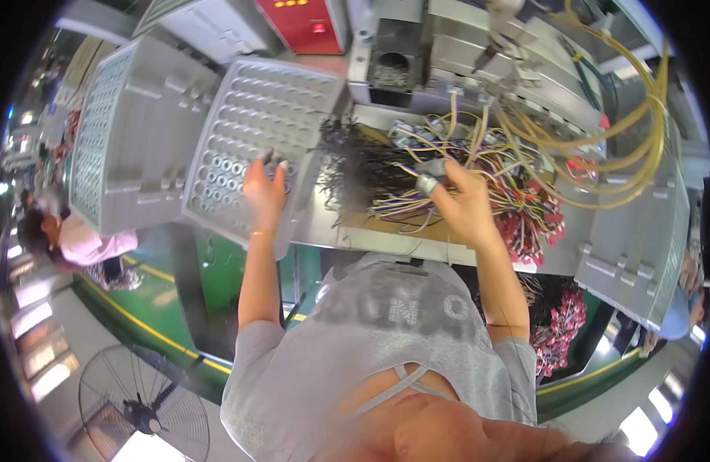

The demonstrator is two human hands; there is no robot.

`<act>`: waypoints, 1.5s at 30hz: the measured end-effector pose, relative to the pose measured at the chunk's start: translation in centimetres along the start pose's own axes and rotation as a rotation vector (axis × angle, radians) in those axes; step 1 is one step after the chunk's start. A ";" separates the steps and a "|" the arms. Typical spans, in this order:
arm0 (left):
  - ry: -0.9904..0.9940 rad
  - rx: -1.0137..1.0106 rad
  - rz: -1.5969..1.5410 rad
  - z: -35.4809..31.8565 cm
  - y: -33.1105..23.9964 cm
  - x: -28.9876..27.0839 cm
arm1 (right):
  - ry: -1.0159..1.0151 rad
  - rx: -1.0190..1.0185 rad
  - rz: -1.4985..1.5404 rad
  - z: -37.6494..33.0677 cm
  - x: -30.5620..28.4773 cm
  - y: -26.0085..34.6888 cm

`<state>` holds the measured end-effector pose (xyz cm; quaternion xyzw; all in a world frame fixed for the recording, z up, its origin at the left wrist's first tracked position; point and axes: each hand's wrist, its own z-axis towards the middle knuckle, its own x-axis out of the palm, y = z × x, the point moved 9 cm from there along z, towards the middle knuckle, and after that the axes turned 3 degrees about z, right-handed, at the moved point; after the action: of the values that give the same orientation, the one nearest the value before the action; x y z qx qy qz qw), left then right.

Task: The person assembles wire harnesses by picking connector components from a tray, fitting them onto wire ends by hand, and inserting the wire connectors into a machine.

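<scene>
My left hand (264, 191) is over the grey plastic tray (255, 96) on the left, its fingers drawn together around something grey I cannot make out. Round silvery parts (222, 175) sit in the tray's nearer pockets beside it. My right hand (467, 202) is at the middle of the bench, thumb and fingers closed on a small silvery cylindrical part (427, 182). Grey covers or material show at its fingertips. Below and around this hand lies a bundle of thin wires (405, 204), yellow, white, purple and black. Dark wire ends (343, 165) spread toward the tray.
Stacked grey trays (143, 138) stand at far left, and more (636, 239) at right. Wires with red connectors (536, 223) spill over the bench's right. A metal machine (478, 58) and looping yellowish tubes (655, 131) are behind. A person (89, 242) is at left, a fan (143, 412) lower left.
</scene>
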<state>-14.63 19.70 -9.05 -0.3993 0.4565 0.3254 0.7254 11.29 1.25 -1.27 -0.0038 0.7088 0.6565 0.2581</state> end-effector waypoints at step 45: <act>0.487 0.256 -1.447 -2.7 -22.0 -4.0 | -0.120 -0.045 0.077 -1.9 -2.8 2.0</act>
<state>1.13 6.56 0.14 -0.5715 0.2629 -0.3819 0.6771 12.37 -1.16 1.68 0.0572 0.6767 0.6808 0.2746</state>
